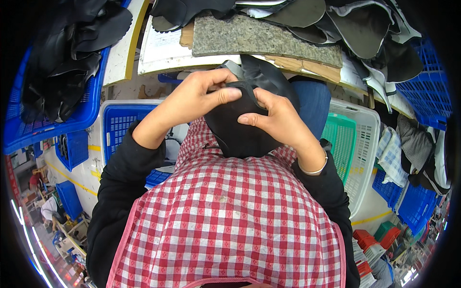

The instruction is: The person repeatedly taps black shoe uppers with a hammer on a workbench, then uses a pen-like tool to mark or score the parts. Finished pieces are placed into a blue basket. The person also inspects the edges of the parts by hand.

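A black shoe upper point(240, 132) lies over my lap, against the red-and-white checked apron point(230, 206). My left hand point(199, 93) is closed on its top edge, the thumb pressed on the near face and the fingertips hidden behind. On the other side of the same edge, my right hand point(283, 117) grips the upper, its thumb flat on the dark face and the other fingers curled around the rim. A smooth, shiny black part of the piece spreads out beyond my hands, below the bench edge.
A stone slab point(264, 38) rests on the white bench point(163, 53) ahead, with more black uppers point(362, 29) piled behind it. Left, a blue basket point(62, 127) holds dark pieces. Beside my legs stand a blue crate point(115, 125) and a white basket point(362, 158) with a green one inside.
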Demonstrator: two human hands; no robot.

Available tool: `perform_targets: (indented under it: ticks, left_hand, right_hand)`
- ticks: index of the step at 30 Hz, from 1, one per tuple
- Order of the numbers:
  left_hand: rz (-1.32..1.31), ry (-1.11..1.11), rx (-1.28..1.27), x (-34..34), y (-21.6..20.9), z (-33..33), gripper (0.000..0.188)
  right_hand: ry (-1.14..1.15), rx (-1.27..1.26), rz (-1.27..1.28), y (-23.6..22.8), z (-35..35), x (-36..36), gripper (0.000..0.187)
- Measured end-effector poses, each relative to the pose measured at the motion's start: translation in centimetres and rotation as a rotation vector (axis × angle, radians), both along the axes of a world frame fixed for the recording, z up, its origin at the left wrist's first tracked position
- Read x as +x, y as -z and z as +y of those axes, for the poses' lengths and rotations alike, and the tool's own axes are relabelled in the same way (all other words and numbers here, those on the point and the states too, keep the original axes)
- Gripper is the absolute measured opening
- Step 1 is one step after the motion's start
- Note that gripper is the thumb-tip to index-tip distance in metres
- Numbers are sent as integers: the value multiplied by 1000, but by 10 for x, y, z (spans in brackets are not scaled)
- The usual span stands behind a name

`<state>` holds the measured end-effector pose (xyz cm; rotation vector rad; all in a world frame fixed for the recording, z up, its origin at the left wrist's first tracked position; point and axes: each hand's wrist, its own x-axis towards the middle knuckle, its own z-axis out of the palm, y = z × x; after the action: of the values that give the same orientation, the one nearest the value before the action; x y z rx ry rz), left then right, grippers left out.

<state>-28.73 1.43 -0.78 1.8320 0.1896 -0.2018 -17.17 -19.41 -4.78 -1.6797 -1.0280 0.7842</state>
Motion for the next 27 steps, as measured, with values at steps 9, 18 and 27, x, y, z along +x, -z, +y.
perform_targets:
  ticks: [9,18,27]
  left_hand:
    - [208,358,-79,43,-9,40,40]
    - [315,587,9,72,-4,33,25]
    - [108,329,-90,45,-1,19,17]
  right_hand:
    - [95,-63,-42,-14,-3,-11,46]
    - [163,-27,-123,-7,0,-20,52]
    - [81,-140,103,-7,-4,-2,49]
